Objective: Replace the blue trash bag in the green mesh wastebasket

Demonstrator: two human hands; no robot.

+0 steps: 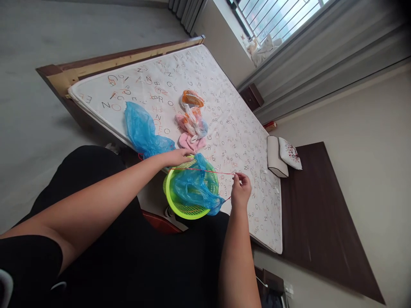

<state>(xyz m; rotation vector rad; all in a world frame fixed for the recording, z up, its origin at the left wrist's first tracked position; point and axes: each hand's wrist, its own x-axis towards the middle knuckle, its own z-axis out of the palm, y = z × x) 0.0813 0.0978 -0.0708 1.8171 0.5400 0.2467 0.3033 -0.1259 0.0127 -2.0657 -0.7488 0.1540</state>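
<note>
Green basket (190,216) holding a blue bag (189,186), frame centre.
Right hand (241,191): fingers pinched on red string (218,172). Left hand (176,158): at basket, grip unclear.

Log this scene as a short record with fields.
left hand: at the rim of the lime-green plastic basket; grip partly hidden
right hand: pinches a thin red string, stretched across above the basket
in basket: crumpled translucent blue plastic bag, one end over the rim
on mattress: second translucent blue plastic bag; orange-and-clear package; pink folded item
mattress: white, printed with scattered letters
far side: white pillow with floral print, dark brown wooden headboard
</note>
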